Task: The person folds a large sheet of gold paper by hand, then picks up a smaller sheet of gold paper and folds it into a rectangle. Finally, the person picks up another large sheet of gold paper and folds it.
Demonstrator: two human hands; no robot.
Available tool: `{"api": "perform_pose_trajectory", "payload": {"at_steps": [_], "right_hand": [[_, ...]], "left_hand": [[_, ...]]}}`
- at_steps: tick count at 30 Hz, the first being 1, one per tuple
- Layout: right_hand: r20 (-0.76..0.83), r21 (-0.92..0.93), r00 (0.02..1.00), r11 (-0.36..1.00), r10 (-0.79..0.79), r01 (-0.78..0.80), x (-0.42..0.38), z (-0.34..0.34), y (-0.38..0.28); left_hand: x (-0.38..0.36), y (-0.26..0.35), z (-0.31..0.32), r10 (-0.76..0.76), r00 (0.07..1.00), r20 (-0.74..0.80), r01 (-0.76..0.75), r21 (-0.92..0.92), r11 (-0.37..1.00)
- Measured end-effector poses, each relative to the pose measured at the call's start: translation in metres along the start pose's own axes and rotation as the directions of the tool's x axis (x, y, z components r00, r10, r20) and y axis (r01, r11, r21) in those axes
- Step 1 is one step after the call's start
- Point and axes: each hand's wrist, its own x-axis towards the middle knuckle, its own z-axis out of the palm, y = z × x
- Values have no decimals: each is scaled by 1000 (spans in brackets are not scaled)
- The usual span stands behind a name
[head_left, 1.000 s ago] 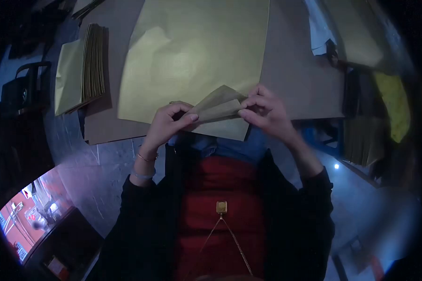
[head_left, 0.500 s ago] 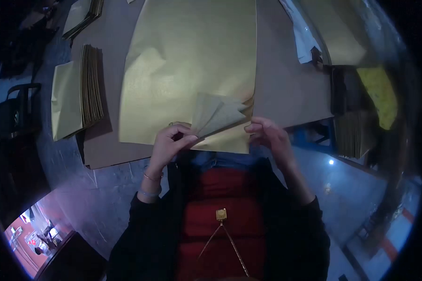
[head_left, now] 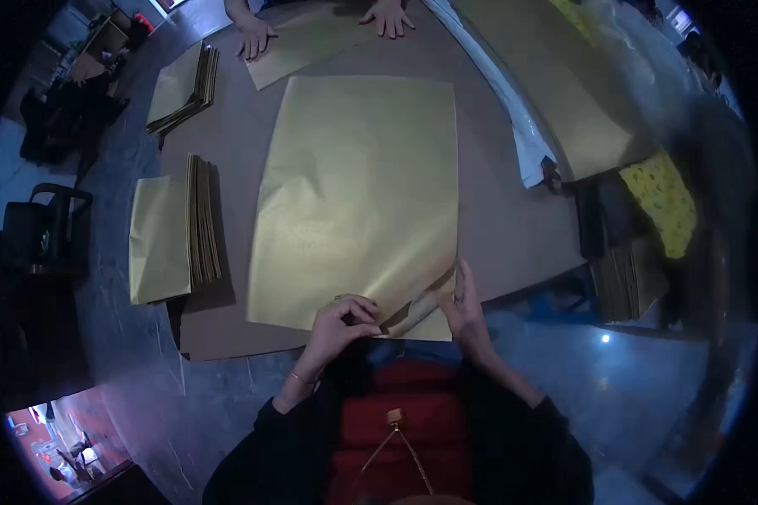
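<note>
A large gold paper sheet (head_left: pixel 354 194) lies in front of me, its lower right part curled up over another gold layer. My left hand (head_left: pixel 343 326) pinches the near edge of the paper, left of the curl, with thumb and fingers closed together. At the lower right corner is my right hand (head_left: pixel 467 313), its fingers stretched upward along the right edge. The right thumb is beside the opening under the curl. Grey-brown undersides show inside that fold.
The brown tabletop (head_left: pixel 514 227) carries two stacks of folded gold paper (head_left: pixel 162 240) on the left. Across the table, another person's hands (head_left: pixel 255 38) press flat on a gold sheet (head_left: pixel 312 44). White plastic (head_left: pixel 526 147), more gold sheets (head_left: pixel 556 93) and yellow cloth (head_left: pixel 664 202) are at right.
The fanned, lifted corner layers have come down, and the top sheet now curls over them. My right hand's fingers have straightened. The view has tilted up, bringing the other person's hands into sight.
</note>
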Motion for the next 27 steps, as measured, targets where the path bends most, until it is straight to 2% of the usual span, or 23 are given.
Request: {"api": "perform_pose_trajectory", "payload": {"at_steps": [2,3,4,5,7,8,9,10,12,14,15,16,17,18,20,21,22,24,25,27], "right_hand": [[6,51,997,995,-82,82,1,-1,1],[-67,-4,998,1000,-3,2,1,-2,1],[-144,-53,987,995,72,-81,1,-3,1],[-135,-57,989,996,56,-65,3,-5,-4],[-54,-221,984,959,172,-179,1,-8,-17],[-79,-204,939,917,334,-343,4,-3,-25],[-66,-211,942,918,329,-335,6,-6,-24],[-30,-316,979,927,203,-202,5,-6,-19],[46,-412,996,909,82,-56,6,-5,-18],[14,-408,988,903,157,-137,6,-2,-22],[38,-412,986,902,162,-133,7,-2,-17],[22,-300,994,950,103,-92,7,-3,-7],[-1,-181,999,982,51,-50,6,-3,0],[19,-179,998,982,64,-60,5,-3,0],[24,-181,998,982,54,-49,5,-4,-4],[44,-183,997,982,60,-51,5,-5,0],[35,-190,999,981,40,-33,6,-8,11],[45,-210,999,978,25,-15,9,-11,19],[45,-192,998,981,32,-23,10,-11,21],[63,-181,997,983,49,-37,9,-8,21]], "left_hand": [[1,2,-2,6,1000,2,-6,-8,1000],[0,3,-2,-4,1000,10,4,-20,1000],[-1,2,-2,-37,999,4,37,-114,993],[-1,5,-2,-22,1000,-7,21,-113,993],[-4,11,-5,-173,974,-148,142,-200,970],[-4,14,-9,-166,973,-161,132,-202,970],[-4,16,-16,-115,961,-250,68,-188,980],[-6,19,-25,-66,939,-337,10,-166,986],[-5,38,-45,-13,830,-558,-64,-118,991],[-2,44,-83,221,712,-666,-207,101,973],[1,58,-97,260,647,-716,-265,109,958],[4,79,-110,295,579,-760,-318,123,940],[5,100,-121,303,562,-770,-317,138,938],[6,121,-131,307,547,-779,-313,150,938],[12,156,-160,132,407,-904,7,148,989],[16,144,-205,93,439,-893,-242,-18,970],[19,130,-245,71,477,-876,-470,-186,863],[14,160,-263,-80,545,-835,-449,-371,813],[14,171,-271,-89,530,-843,-452,-370,812],[12,184,-288,-102,359,-928,-571,-305,762]]}}
